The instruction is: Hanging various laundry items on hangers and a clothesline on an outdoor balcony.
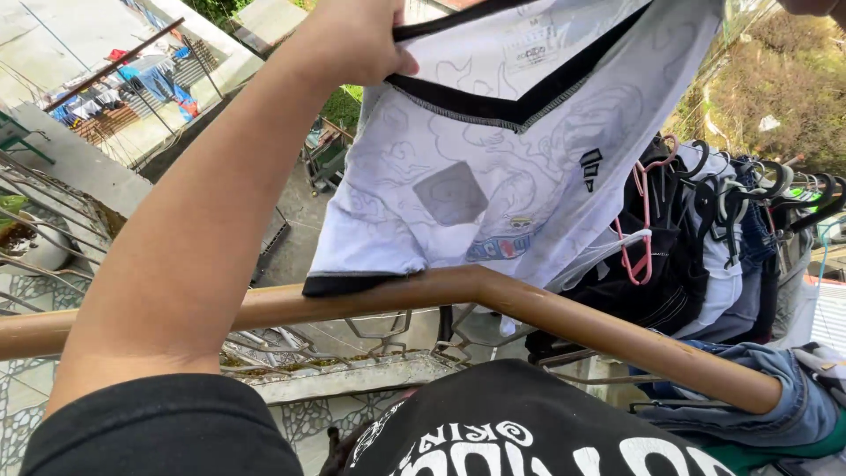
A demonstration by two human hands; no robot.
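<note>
A white shirt (493,167) is held up above the brown railing (529,308), its black collar gripped by the left hand (352,40). The right hand (815,7) is barely visible; its grip cannot be told. Hanging is judged unfinished: other clothes on hangers (705,238) already hung alongside.

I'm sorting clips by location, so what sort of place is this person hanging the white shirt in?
Most likely a raised home balcony used for drying laundry. The left hand holds up a white shirt above a brown handrail, clothes on hangers crowd the right, and a yard lies far below.
</note>
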